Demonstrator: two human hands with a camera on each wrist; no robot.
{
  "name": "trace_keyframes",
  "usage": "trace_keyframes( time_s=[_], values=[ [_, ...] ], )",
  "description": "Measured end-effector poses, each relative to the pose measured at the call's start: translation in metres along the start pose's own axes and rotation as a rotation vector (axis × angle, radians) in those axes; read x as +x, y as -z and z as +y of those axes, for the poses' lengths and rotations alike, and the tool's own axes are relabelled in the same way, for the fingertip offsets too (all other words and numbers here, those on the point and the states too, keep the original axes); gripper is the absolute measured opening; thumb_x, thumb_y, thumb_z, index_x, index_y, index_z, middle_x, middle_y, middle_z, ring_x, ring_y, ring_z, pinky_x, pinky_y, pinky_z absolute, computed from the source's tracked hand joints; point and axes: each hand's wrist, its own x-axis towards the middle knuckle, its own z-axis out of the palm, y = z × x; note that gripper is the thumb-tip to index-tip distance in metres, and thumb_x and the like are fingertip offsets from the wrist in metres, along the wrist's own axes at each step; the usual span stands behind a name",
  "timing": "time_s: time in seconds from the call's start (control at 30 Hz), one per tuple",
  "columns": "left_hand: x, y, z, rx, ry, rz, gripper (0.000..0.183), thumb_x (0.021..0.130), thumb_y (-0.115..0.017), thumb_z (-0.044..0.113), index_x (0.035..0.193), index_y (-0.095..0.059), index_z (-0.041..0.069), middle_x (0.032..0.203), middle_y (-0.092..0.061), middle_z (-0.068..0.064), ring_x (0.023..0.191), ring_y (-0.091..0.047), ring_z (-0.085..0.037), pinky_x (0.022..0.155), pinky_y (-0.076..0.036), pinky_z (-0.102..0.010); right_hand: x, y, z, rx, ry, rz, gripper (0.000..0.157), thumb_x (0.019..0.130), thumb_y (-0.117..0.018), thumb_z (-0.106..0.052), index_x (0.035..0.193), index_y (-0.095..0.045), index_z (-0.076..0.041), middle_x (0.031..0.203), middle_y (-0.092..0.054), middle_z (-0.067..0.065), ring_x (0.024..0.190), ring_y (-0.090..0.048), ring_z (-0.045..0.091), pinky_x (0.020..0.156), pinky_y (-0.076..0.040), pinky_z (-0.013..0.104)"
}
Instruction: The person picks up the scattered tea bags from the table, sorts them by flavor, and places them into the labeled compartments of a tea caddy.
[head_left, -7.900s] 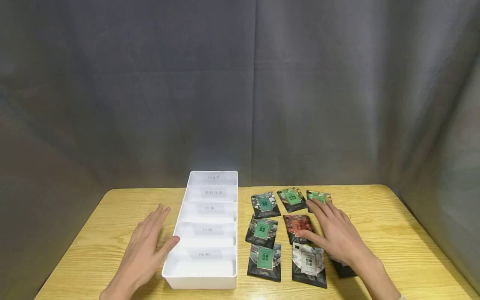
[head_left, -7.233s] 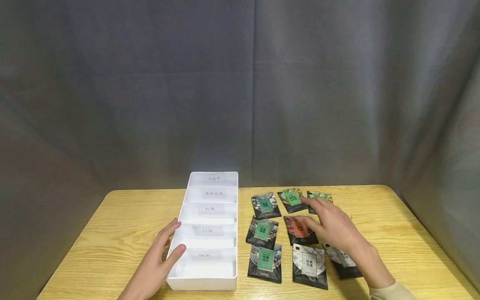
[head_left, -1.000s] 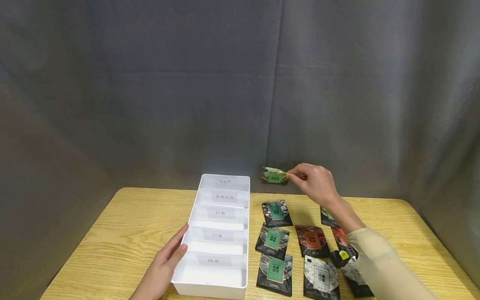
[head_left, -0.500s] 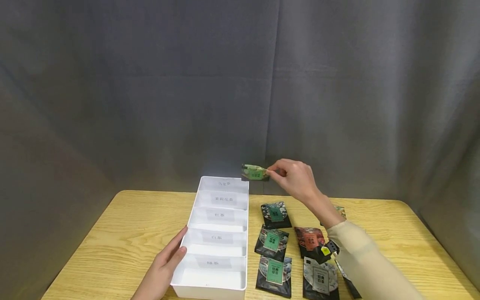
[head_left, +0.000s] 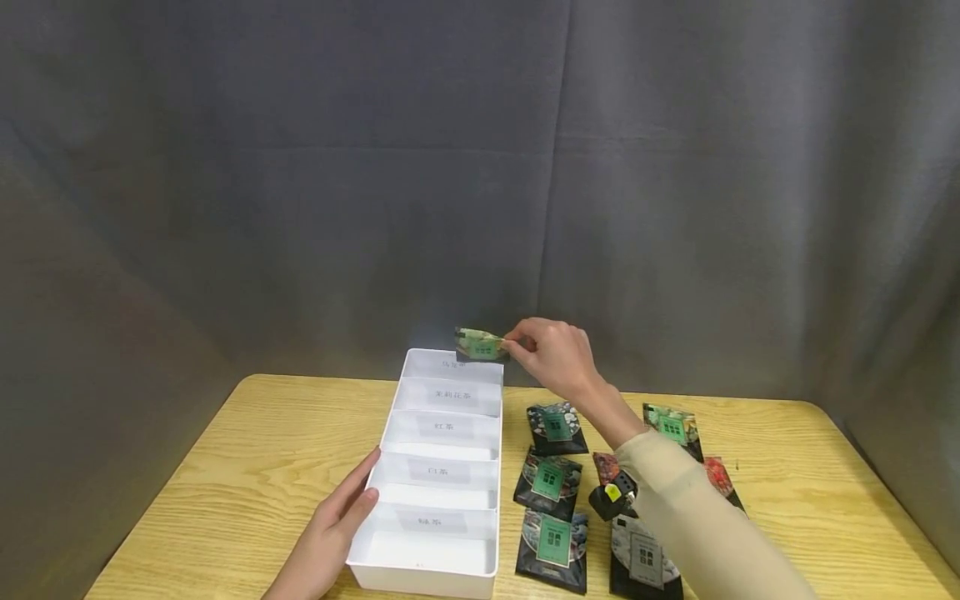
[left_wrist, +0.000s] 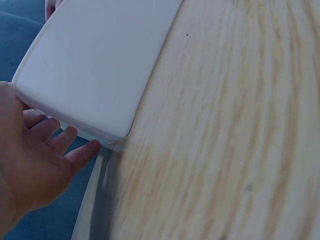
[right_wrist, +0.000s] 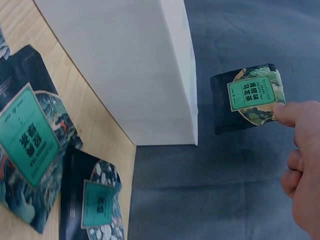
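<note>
My right hand (head_left: 557, 357) pinches a green-labelled oolong tea sachet (right_wrist: 245, 97) by one edge, between thumb and index finger. In the head view the sachet overlaps the farthest compartment of a long white divided box (head_left: 422, 578), at the level of its back rim. Each compartment carries a paper label with Chinese writing. My left hand (head_left: 330, 529) rests against the box's left side near the front, thumb at the rim. The left wrist view shows its fingers loosely extended along the wall of the box (left_wrist: 100, 60).
Right of the box, tea sachets lie on the wooden table: teal-labelled ones (head_left: 553, 546) in a column, a white-labelled one (head_left: 647, 560), a green one (head_left: 672, 428) and red ones (head_left: 720, 475) partly behind the right sleeve (head_left: 697, 500). A grey curtain (head_left: 300, 208) hangs behind.
My right hand has lifted a green oolong sachet from the back row and carried it left to the box's far end. My left hand has come onto the box's left side and stays there.
</note>
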Motion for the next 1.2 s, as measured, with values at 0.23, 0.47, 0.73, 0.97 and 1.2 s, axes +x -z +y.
trace_keyframes(
  time_s=[0.23, 0.47, 0.73, 0.97, 1.2],
  values=[
    [0.0, -0.002, 0.0, -0.006, 0.0, 0.004, 0.051, 0.107, -0.043, 0.031, 0.156, -0.032, 0.022, 0.165, -0.023, -0.008, 0.15, -0.023, -0.03, 0.119, -0.024, -0.048, 0.0, -0.017, -0.003, -0.012, -0.028, -0.027, 0.01, 0.09, -0.075, -0.028, 0.09, -0.079, -0.018, 0.073, -0.069, -0.006, 0.053, -0.051, 0.004, 0.043, -0.035, 0.021],
    [0.0, -0.005, -0.001, 0.0, -0.007, 0.013, 0.051, 0.107, -0.044, 0.034, 0.156, -0.033, 0.024, 0.164, -0.024, -0.008, 0.149, -0.025, -0.03, 0.118, -0.024, -0.045, -0.008, -0.033, 0.0, -0.07, -0.041, -0.07, 0.009, 0.091, -0.074, -0.028, 0.091, -0.079, -0.02, 0.074, -0.069, -0.007, 0.055, -0.052, 0.004, 0.043, -0.035, 0.02],
    [-0.001, -0.007, 0.001, -0.006, -0.001, 0.012, 0.051, 0.107, -0.043, 0.034, 0.156, -0.033, 0.023, 0.164, -0.024, -0.01, 0.149, -0.025, -0.031, 0.118, -0.025, -0.048, -0.018, -0.047, 0.002, -0.103, -0.015, -0.079, 0.008, 0.091, -0.074, -0.027, 0.089, -0.079, -0.021, 0.075, -0.069, -0.007, 0.053, -0.05, 0.003, 0.04, -0.033, 0.018],
    [-0.001, -0.005, 0.002, 0.002, 0.002, 0.005, 0.05, 0.107, -0.043, 0.033, 0.156, -0.032, 0.025, 0.164, -0.023, -0.008, 0.149, -0.024, -0.03, 0.119, -0.025, -0.05, -0.024, -0.053, 0.001, -0.111, -0.005, -0.096, 0.01, 0.09, -0.075, -0.028, 0.089, -0.081, -0.021, 0.08, -0.074, -0.007, 0.054, -0.055, 0.003, 0.039, -0.033, 0.017],
    [0.0, -0.004, 0.002, 0.01, -0.003, -0.003, 0.051, 0.108, -0.042, 0.032, 0.156, -0.031, 0.023, 0.165, -0.023, -0.009, 0.149, -0.023, -0.03, 0.119, -0.025, -0.05, -0.028, -0.058, 0.002, -0.149, 0.011, -0.112, 0.008, 0.09, -0.075, -0.025, 0.089, -0.081, -0.02, 0.08, -0.074, -0.007, 0.055, -0.057, 0.003, 0.039, -0.033, 0.018]
  ],
)
